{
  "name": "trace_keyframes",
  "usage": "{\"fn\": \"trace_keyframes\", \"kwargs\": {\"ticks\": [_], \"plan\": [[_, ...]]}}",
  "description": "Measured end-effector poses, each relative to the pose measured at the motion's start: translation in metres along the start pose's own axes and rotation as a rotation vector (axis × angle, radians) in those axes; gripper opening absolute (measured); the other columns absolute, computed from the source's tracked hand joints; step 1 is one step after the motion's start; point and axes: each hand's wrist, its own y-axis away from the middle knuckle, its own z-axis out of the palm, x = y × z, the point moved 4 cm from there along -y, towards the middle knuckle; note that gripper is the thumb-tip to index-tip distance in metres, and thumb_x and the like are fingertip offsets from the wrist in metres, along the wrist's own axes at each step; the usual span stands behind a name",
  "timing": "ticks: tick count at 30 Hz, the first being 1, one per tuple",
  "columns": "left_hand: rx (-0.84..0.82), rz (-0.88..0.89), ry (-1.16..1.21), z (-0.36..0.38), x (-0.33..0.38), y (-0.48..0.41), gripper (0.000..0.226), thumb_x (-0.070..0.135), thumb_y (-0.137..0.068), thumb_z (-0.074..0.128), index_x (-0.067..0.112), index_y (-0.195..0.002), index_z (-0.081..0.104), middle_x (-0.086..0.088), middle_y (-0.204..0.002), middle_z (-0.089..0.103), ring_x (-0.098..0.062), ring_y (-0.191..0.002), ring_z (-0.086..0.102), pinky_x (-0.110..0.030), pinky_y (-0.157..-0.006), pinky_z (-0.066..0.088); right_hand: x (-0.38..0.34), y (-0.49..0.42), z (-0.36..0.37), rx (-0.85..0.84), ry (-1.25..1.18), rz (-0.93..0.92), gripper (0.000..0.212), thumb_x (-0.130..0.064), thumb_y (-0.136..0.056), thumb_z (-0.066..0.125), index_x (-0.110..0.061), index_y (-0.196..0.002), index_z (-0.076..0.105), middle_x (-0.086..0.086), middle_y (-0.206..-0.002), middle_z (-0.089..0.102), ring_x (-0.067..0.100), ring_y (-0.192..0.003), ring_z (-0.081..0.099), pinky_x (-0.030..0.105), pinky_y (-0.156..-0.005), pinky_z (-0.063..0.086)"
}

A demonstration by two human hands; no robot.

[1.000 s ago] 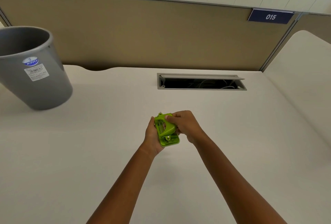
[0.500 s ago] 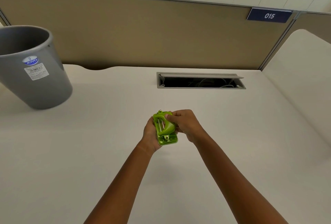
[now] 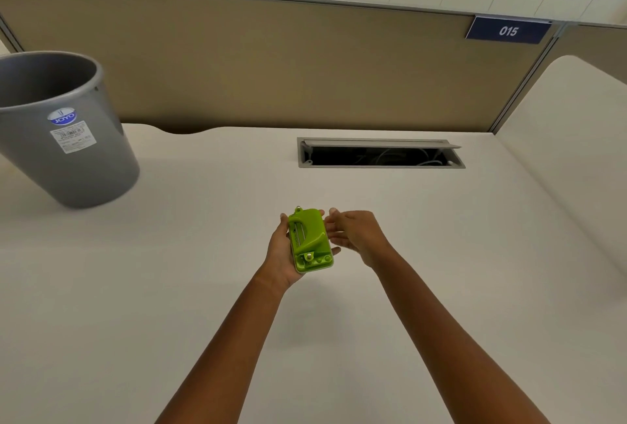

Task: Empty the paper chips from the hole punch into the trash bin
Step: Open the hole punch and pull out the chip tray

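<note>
Beige desk (image 3: 169, 288); left hand (image 3: 283, 250) cradles green hole punch (image 3: 310, 240); right hand (image 3: 356, 232) spread, empty.

The hole punch (image 3: 310, 242) looks like bright green plastic, smooth with a soft sheen, and carries small silvery metal pins and rivets on its upper face. Well to the left of the hole punch, the trash bin (image 3: 64, 138) seems to be grey plastic, smooth and semi-matt, with a glossy blue sticker and a white paper label on its wall. The desk (image 3: 203, 254) under the hole punch is a pale cream laminate, smooth and matt. Beyond the hole punch, the cable slot (image 3: 380, 152) has a grey frame of brushed, metal-like finish. Farther behind it, the partition (image 3: 271, 67) looks like tan woven cloth, matt, edged with a grey metal rail.
</note>
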Motion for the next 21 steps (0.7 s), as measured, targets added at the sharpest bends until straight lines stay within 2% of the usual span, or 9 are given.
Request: {"fn": "trace_keyframes", "kwargs": {"ticks": [2,5,7,10,11,14,16,19,21], "plan": [[0.009,-0.026,-0.035,-0.002,-0.002,-0.001,0.062,0.056,-0.094,0.018,0.013,-0.101,0.062,-0.01,-0.088,0.076,-0.03,-0.095,0.058,-0.053,-0.085,0.043,0.005,0.001,0.006,-0.057,-0.069,0.096,0.033,-0.023,-0.09,0.055,0.008,-0.099,0.064,0.011,-0.075,0.064,0.016,-0.061,0.06,0.019,-0.056,0.052],[0.062,-0.06,-0.07,-0.004,-0.005,-0.001,0.058,0.057,-0.093,0.024,0.015,-0.103,0.062,-0.013,-0.099,0.067,-0.032,-0.092,0.058,-0.055,-0.084,0.042,0.009,0.0,0.008,-0.089,-0.153,0.152,0.028,-0.025,-0.09,0.056,-0.001,-0.077,0.061,0.003,-0.055,0.063,0.012,-0.05,0.059,0.018,-0.045,0.048],[0.078,-0.063,-0.078,-0.005,-0.005,-0.001,0.057,0.057,-0.093,0.025,0.014,-0.103,0.062,-0.014,-0.103,0.062,-0.031,-0.092,0.057,-0.054,-0.085,0.042,0.011,0.001,0.009,-0.129,-0.199,0.192,0.03,-0.027,-0.091,0.054,-0.007,-0.069,0.059,-0.003,-0.043,0.061,0.01,-0.043,0.057,0.018,-0.04,0.046],[0.088,-0.065,-0.065,-0.007,-0.005,-0.003,0.057,0.056,-0.093,0.025,0.012,-0.101,0.062,-0.015,-0.103,0.061,-0.031,-0.093,0.056,-0.052,-0.094,0.038,0.014,0.001,0.01,-0.171,-0.239,0.264,0.028,-0.027,-0.093,0.05,-0.011,-0.071,0.059,0.001,-0.061,0.057,0.015,-0.055,0.053,0.024,-0.044,0.046],[0.083,-0.064,-0.062,-0.007,-0.005,-0.004,0.058,0.056,-0.093,0.025,0.012,-0.101,0.062,-0.016,-0.1,0.064,-0.031,-0.093,0.056,-0.053,-0.096,0.037,0.015,0.001,0.01,-0.169,-0.251,0.279,0.027,-0.026,-0.093,0.05,-0.011,-0.072,0.059,0.001,-0.061,0.057,0.015,-0.056,0.053,0.024,-0.044,0.047],[0.053,-0.064,-0.067,-0.006,-0.007,-0.005,0.061,0.056,-0.093,0.023,0.011,-0.099,0.063,-0.016,-0.083,0.075,-0.032,-0.093,0.058,-0.055,-0.094,0.037,0.015,-0.001,0.01,-0.146,-0.259,0.292,0.027,-0.021,-0.092,0.049,-0.012,-0.07,0.06,-0.003,-0.046,0.059,0.013,-0.049,0.053,0.019,-0.039,0.046],[0.045,-0.058,-0.067,-0.006,-0.007,-0.006,0.061,0.056,-0.094,0.022,0.011,-0.099,0.063,-0.016,-0.079,0.076,-0.032,-0.094,0.058,-0.055,-0.094,0.036,0.015,-0.002,0.011,-0.135,-0.261,0.279,0.027,-0.019,-0.093,0.048,-0.013,-0.07,0.061,-0.001,-0.053,0.059,0.015,-0.053,0.053,0.026,-0.046,0.046],[0.059,-0.037,-0.074,-0.007,-0.007,-0.007,0.059,0.055,-0.094,0.023,0.011,-0.101,0.062,-0.016,-0.088,0.073,-0.031,-0.094,0.057,-0.054,-0.095,0.038,0.015,-0.004,0.013,-0.116,-0.284,0.268,0.027,-0.015,-0.092,0.046,-0.013,-0.07,0.062,0.003,-0.065,0.058,0.018,-0.059,0.053,0.031,-0.052,0.046],[0.074,-0.023,-0.088,-0.007,-0.006,-0.007,0.058,0.055,-0.094,0.023,0.012,-0.103,0.061,-0.016,-0.101,0.064,-0.031,-0.095,0.056,-0.051,-0.097,0.036,0.014,-0.004,0.014,-0.105,-0.3,0.273,0.027,-0.014,-0.092,0.046,-0.013,-0.07,0.062,0.002,-0.06,0.06,0.017,-0.058,0.054,0.027,-0.049,0.049]]}}
